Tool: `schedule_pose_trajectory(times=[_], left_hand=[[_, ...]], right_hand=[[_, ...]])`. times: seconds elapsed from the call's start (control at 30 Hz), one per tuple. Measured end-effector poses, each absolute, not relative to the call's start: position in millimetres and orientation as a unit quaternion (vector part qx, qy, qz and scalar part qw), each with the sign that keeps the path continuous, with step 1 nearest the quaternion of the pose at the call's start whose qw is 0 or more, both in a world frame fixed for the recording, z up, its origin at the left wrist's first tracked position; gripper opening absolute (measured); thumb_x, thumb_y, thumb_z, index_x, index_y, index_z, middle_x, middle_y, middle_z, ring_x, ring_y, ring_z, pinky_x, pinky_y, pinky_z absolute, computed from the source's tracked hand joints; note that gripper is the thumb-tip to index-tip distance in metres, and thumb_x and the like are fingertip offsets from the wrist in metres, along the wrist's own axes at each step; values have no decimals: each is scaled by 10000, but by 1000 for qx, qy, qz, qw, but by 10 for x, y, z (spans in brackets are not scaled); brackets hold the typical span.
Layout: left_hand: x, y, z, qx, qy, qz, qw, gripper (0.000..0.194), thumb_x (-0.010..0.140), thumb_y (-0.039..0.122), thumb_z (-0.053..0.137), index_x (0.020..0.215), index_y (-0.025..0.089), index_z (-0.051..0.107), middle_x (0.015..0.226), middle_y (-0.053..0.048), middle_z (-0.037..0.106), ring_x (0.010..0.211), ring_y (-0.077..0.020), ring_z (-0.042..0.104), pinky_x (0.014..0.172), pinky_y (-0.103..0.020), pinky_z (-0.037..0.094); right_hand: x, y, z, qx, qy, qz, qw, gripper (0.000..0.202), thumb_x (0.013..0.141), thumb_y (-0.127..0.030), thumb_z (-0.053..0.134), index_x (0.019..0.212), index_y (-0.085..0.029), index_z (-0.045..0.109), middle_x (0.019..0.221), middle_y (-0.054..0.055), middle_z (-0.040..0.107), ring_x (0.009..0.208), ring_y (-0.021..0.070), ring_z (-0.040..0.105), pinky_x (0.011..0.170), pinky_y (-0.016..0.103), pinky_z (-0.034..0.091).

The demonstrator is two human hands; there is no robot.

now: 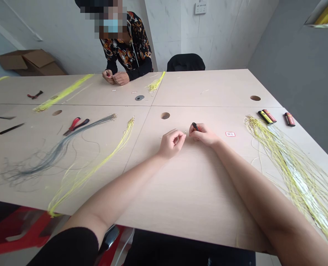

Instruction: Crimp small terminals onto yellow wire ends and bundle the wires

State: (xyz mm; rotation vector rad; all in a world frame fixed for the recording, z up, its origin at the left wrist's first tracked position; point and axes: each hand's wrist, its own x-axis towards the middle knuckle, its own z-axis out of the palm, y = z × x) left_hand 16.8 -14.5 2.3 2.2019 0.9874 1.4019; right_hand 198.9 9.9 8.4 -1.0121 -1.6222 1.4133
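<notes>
My left hand (pixel 172 143) is raised just above the middle of the table, thumb and forefinger pinched together. A tiny gold-coloured piece (pixel 185 132) shows beside its fingertips; whether they grip it is too small to tell. Close by on the right, my right hand (pixel 205 136) is closed around a small tool with a black end (pixel 195 126). Most of that tool is hidden in the fingers, so its kind is unclear. A narrow gap separates the two hands.
On the table (pixel 164 199), yellow strands (pixel 108 157), grey strands (pixel 58 151) and red-black pliers (pixel 76 125) lie left. More yellow strands (pixel 286 159) and batteries (pixel 267 116) lie right. A round hole (pixel 165 115) is ahead. A masked person (pixel 127 48) works across the table.
</notes>
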Motion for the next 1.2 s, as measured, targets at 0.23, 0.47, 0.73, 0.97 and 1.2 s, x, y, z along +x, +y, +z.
schedule_pose_trajectory(times=[0.23, 0.47, 0.73, 0.97, 1.2], left_hand=[[179, -176, 34, 800, 311, 498, 124, 233, 868, 169, 547, 641, 178, 493, 569, 49, 448, 488, -67, 370, 483, -208, 316], [179, -168, 36, 802, 310, 497, 118, 248, 878, 184, 543, 636, 180, 488, 566, 47, 450, 484, -68, 372, 481, -209, 320], [161, -165, 33, 770, 320, 537, 124, 249, 887, 190, 551, 646, 182, 488, 567, 48, 428, 491, -70, 371, 487, -215, 318], [141, -144, 25, 718, 340, 591, 138, 271, 910, 223, 539, 650, 182, 474, 579, 44, 421, 503, -70, 384, 482, -212, 311], [143, -134, 4, 721, 348, 579, 152, 298, 944, 307, 500, 674, 182, 491, 596, 29, 464, 540, -82, 429, 523, -221, 355]], right_hand=[[1990, 146, 31, -330, -578, 612, 428, 230, 685, -330, 575, 559, -195, 439, 469, -62, 346, 433, 64, 266, 449, 238, 221], [1987, 181, 32, -303, -551, 633, 451, 423, 747, -533, 481, 485, -208, 419, 430, -22, 363, 428, 91, 311, 462, 255, 282], [1831, 91, 141, -343, -427, 702, 456, 420, 775, -482, 415, 473, -222, 284, 395, -15, 337, 374, 86, 242, 389, 233, 200], [1586, -64, 187, -357, -378, 749, 411, 380, 775, -449, 365, 487, -228, 256, 321, -40, 251, 329, 74, 154, 364, 222, 134], [1469, -140, 161, -361, -397, 706, 462, 387, 795, -471, 397, 516, -228, 285, 345, -36, 308, 359, 80, 200, 386, 229, 201]])
